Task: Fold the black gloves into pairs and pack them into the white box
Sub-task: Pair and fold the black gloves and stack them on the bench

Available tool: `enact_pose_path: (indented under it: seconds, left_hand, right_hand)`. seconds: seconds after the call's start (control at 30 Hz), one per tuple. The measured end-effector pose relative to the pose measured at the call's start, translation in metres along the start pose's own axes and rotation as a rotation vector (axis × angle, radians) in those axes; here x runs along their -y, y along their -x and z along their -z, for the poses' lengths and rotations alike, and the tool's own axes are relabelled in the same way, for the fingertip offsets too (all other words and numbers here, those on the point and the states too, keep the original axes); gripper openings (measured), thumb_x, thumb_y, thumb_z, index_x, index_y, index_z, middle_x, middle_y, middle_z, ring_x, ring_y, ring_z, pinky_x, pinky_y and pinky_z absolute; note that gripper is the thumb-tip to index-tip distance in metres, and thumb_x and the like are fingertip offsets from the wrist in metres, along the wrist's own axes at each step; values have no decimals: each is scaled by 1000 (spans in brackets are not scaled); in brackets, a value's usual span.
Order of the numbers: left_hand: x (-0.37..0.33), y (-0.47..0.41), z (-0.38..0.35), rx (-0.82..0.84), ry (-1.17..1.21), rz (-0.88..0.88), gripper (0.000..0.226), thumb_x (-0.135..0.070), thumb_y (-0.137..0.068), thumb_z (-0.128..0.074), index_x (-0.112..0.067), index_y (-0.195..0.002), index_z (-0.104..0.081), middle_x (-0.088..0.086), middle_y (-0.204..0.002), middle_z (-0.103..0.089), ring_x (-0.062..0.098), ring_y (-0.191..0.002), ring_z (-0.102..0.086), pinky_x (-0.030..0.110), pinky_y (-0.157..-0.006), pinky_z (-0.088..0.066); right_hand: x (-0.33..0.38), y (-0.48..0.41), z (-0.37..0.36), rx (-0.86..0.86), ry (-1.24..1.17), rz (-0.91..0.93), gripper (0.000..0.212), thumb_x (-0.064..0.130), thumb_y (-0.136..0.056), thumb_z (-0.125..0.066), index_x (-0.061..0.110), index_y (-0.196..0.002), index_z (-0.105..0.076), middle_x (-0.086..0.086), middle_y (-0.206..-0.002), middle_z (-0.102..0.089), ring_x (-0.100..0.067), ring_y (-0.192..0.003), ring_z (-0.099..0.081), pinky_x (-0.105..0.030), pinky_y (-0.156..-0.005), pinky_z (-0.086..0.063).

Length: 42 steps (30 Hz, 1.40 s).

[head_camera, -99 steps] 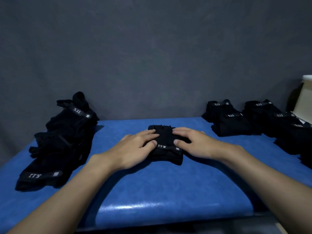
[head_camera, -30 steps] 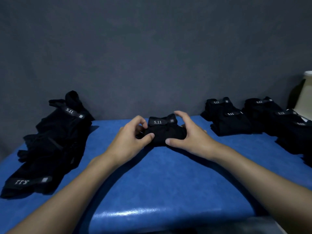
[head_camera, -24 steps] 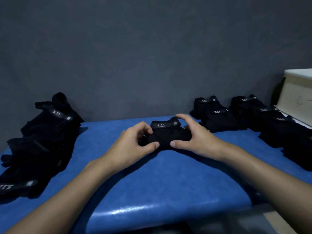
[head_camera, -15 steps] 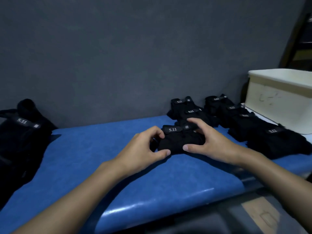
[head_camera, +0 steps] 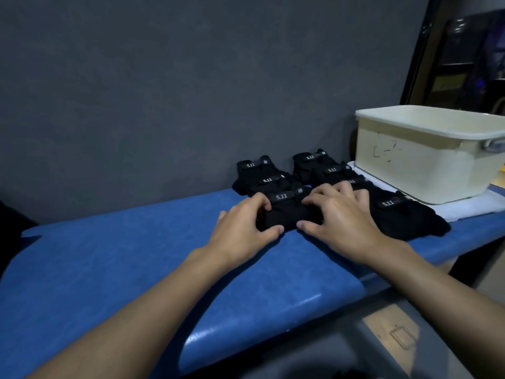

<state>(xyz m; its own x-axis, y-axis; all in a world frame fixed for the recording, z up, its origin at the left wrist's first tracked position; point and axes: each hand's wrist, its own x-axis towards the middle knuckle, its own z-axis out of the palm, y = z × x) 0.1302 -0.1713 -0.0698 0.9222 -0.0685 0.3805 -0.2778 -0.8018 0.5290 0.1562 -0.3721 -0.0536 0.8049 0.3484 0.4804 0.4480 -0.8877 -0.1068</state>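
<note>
A folded pair of black gloves (head_camera: 285, 212) with a "5.11" strap lies on the blue bench (head_camera: 136, 269), right in front of a row of folded pairs. My left hand (head_camera: 243, 228) grips its left side, thumb at the front edge and fingers curled over the top. My right hand (head_camera: 338, 217) grips its right side the same way. Several other folded pairs (head_camera: 262, 177) sit behind it and to its right (head_camera: 401, 217). The white box (head_camera: 426, 157) stands at the far right on a white cloth.
A grey wall runs close behind the bench. A dark heap of unfolded gloves (head_camera: 8, 222) shows only at the left edge. The bench's front edge drops to a grey floor (head_camera: 355, 351). A dark doorway is behind the box.
Both hands have carried the folded pair to the right and set it down against the row of folded pairs. The view has swung right, so the white box shows fully.
</note>
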Motion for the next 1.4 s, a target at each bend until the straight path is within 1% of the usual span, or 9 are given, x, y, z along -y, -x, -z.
enact_pose_path:
  seconds: [0.13, 0.33, 0.5, 0.7, 0.83, 0.93, 1.13, 1.3, 1.4]
  left_hand:
    - [0, -2, 0, 1, 12, 9, 34, -48, -80, -72, -33, -98, -47, -15, -85, -58, 11, -81, -56, 46, -88, -48]
    - [6, 13, 21, -30, 51, 13, 30, -46, -81, -73, -35, -99, -51, -16, -102, -59, 6, -91, -57, 45, -92, -47]
    - [20, 40, 63, -60, 22, 83, 24, -48, -85, -70, -33, -98, -58, -18, -103, -61, 4, -99, -58, 31, -86, -49]
    - [55, 97, 142, -173, -80, 139, 14, -41, -87, -69, -30, -92, -62, -20, -92, -64, -1, -93, -60, 11, -73, -39]
    - [83, 139, 205, -301, -177, 204, 9, -36, -87, -70, -29, -86, -64, -19, -85, -66, 1, -90, -63, 24, -75, -44]
    - [101, 170, 247, -378, -230, 262, 7, -32, -87, -69, -27, -87, -65, -14, -85, -68, 1, -85, -63, 25, -74, -45]
    - [145, 218, 295, -439, -371, 445, 15, -30, -86, -70, -31, -101, -66, -10, -104, -60, 18, -104, -59, 45, -96, -46]
    - [171, 241, 298, -310, -286, 521, 17, -29, -91, -65, -29, -108, -67, -14, -106, -66, 7, -107, -60, 26, -91, -44]
    - [181, 245, 295, -246, -248, 527, 26, -30, -90, -68, -30, -116, -65, -13, -112, -65, 5, -110, -59, 23, -92, -43]
  right_hand:
    - [1, -4, 1, 17, 4, -17, 55, 62, -83, -59, 32, -129, -56, 12, -131, -48, -15, -120, -32, -36, -94, -23]
    - [22, -9, 11, -37, -59, 14, 54, 59, -82, -62, 32, -128, -55, 12, -128, -46, -14, -120, -32, -32, -91, -19]
    - [65, -13, 13, -11, -175, 102, 47, 56, -83, -63, 33, -124, -57, 16, -122, -45, -10, -117, -32, -29, -89, -18]
    - [149, -18, 7, 85, -332, 257, 38, 53, -86, -62, 34, -118, -59, 17, -122, -47, -7, -116, -35, -31, -97, -23]
    - [220, -24, 0, 174, -440, 370, 31, 51, -87, -62, 35, -114, -61, 16, -122, -51, -8, -118, -39, -29, -92, -21]
    - [274, -27, -5, 231, -567, 423, 28, 49, -87, -62, 34, -111, -62, 16, -118, -55, -6, -116, -43, -31, -100, -24]
    - [364, -28, -21, 322, -684, 486, 27, 48, -87, -64, 34, -109, -62, 16, -115, -59, -6, -110, -49, -35, -105, -29]
    - [399, -30, -39, 412, -763, 436, 37, 49, -82, -70, 35, -114, -60, 17, -109, -62, -4, -103, -53, -40, -104, -38]
    - [410, -29, -53, 439, -792, 420, 36, 48, -79, -72, 36, -111, -61, 15, -103, -61, -5, -93, -54, -44, -101, -42]
